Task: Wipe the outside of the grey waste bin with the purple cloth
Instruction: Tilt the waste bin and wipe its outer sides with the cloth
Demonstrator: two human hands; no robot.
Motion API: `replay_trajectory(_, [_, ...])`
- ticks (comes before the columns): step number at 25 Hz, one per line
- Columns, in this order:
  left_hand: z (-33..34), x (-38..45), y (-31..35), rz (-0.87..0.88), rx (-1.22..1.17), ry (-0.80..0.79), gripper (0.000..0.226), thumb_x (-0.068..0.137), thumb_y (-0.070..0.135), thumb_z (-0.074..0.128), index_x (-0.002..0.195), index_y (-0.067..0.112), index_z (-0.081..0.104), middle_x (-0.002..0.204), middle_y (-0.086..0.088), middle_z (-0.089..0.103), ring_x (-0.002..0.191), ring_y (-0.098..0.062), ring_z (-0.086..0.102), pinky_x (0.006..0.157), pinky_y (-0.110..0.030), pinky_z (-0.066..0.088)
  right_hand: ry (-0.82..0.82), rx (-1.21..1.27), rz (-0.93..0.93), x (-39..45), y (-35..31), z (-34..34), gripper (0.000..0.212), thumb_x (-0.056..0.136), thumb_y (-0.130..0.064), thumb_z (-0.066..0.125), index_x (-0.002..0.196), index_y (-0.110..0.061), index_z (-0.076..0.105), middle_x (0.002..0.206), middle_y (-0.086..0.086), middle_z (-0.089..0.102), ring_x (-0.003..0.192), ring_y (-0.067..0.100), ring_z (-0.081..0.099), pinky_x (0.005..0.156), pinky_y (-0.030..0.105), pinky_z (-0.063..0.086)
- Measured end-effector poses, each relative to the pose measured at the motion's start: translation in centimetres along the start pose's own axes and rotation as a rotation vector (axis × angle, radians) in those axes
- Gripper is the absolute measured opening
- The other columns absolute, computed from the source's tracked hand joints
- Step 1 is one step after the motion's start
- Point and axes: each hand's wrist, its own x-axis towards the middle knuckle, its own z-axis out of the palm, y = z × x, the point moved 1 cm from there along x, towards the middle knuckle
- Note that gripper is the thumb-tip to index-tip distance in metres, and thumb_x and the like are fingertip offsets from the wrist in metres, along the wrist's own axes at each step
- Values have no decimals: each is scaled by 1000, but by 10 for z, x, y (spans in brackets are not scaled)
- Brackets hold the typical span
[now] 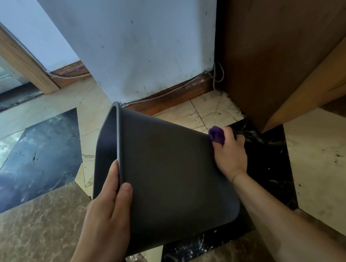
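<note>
The grey waste bin (171, 176) is tipped on its side above the floor, its open mouth facing left and its base to the right. My left hand (109, 216) grips the rim at the near edge, thumb on the outer wall and fingers inside. My right hand (230, 154) holds the bunched purple cloth (216, 134) pressed against the bin's far upper edge near the base. Only a small part of the cloth shows above my fingers.
A white wall (120, 29) with a dark wooden skirting board (173, 96) stands just behind the bin. A brown wooden cabinet (271, 67) rises at the right. The floor (26, 209) is polished marble tile in cream, black and brown. A glass door frame sits at far left.
</note>
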Motion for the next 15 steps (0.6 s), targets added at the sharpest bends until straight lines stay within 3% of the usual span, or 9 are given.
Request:
replay_trajectory(5, [3, -5, 6, 54, 23, -23, 48, 103, 21, 37, 150, 30, 31, 82, 57, 53, 77, 28, 54, 57, 6, 36, -63, 129, -377, -48, -115, 2, 34, 93, -45, 55, 124, -32, 50, 121, 9, 50, 99, 33, 60, 78, 36, 49])
replay_trajectory(7, [1, -8, 6, 53, 3, -19, 49, 102, 15, 39, 148, 32, 35, 85, 50, 60, 79, 29, 54, 59, 6, 37, -104, 197, -595, -90, -144, 0, 36, 90, -45, 57, 123, -32, 51, 115, 8, 52, 93, 30, 61, 74, 33, 50])
replay_trajectory(9, [-3, -8, 1, 20, -36, 7, 51, 101, 15, 40, 146, 38, 38, 104, 34, 65, 91, 30, 51, 66, 7, 36, -173, 196, -732, -122, -143, -7, 38, 89, -49, 53, 123, -32, 48, 111, 6, 53, 89, 26, 60, 68, 32, 52])
replay_trajectory(12, [-7, -6, -6, -37, -73, 28, 49, 100, 19, 42, 146, 37, 40, 115, 22, 63, 93, 27, 52, 65, 6, 37, -172, 77, -694, -132, -107, -14, 38, 87, -56, 49, 120, -39, 45, 110, 1, 50, 89, 25, 59, 62, 34, 51])
replay_trajectory(15, [-6, -7, -4, -6, -15, 15, 50, 99, 23, 41, 148, 35, 37, 101, 39, 64, 89, 27, 54, 62, 6, 36, -92, -29, -498, -95, -77, -9, 38, 84, -56, 45, 118, -40, 41, 111, 3, 48, 89, 30, 60, 62, 34, 46])
